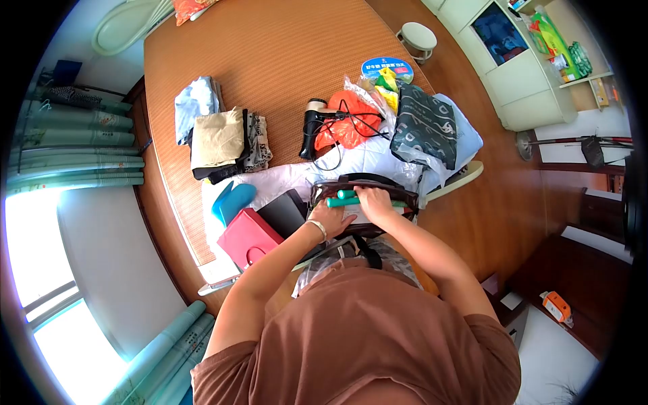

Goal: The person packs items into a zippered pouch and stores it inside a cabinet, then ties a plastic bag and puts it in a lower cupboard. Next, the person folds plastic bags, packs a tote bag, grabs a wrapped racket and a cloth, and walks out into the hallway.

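Note:
A dark brown bag [365,230] with a black handle lies in front of me at the edge of the bed, its top open and pale items inside. My left hand [329,219] grips the bag's left side, thumb toward the inside; its fingertips are partly hidden. Over the opening, my right hand [375,204] is closed around green tube-like objects [341,201], whose rounded ends point left. What exactly these are I cannot make out. Left of the bag are a black flat case [286,214] and a pink-red box-like bag [249,237].
On the woven bed mat [283,50] lie folded clothes [217,138], a black hair dryer [311,128] with its cord, an orange plastic bag [347,120] and a dark printed pouch [425,125]. A blue object [233,201] rests at the left. A round stool [417,38] stands beyond the bed.

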A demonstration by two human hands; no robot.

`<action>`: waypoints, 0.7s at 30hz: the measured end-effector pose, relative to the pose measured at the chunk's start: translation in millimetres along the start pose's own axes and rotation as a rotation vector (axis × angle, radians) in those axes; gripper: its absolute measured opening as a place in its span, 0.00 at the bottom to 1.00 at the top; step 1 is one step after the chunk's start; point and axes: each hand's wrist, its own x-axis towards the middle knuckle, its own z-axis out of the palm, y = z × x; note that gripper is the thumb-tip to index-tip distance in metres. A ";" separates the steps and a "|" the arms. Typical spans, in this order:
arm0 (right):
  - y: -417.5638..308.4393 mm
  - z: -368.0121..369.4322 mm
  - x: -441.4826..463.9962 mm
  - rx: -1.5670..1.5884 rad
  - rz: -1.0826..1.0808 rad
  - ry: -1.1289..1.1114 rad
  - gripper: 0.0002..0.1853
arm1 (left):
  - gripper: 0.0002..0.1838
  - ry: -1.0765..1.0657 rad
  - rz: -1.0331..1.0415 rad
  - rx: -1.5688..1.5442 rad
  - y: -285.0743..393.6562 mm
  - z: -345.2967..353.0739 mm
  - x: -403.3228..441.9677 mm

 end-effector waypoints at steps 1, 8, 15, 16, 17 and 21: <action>3.3 7.3 7.4 -0.031 0.044 -0.061 0.15 | 0.34 -0.225 -0.124 -0.033 2.6 -11.0 -2.0; 36.3 50.2 45.1 0.404 0.018 -0.460 0.24 | 0.18 0.446 -0.146 -0.190 -12.9 23.0 -29.1; 46.0 37.1 28.0 0.554 -0.010 -0.607 0.33 | 0.07 0.647 -0.272 -0.205 -17.3 5.2 -18.2; 46.2 34.7 27.4 0.576 -0.036 -0.554 0.35 | 0.09 0.656 -0.273 -0.114 -20.2 5.2 -14.5; 45.1 32.9 26.1 0.577 -0.032 -0.552 0.35 | 0.11 0.662 -0.272 -0.021 -23.0 4.4 -10.8; 39.7 27.5 19.2 0.626 -0.095 -0.610 0.36 | 0.19 0.712 -0.088 0.042 -45.7 -3.5 3.6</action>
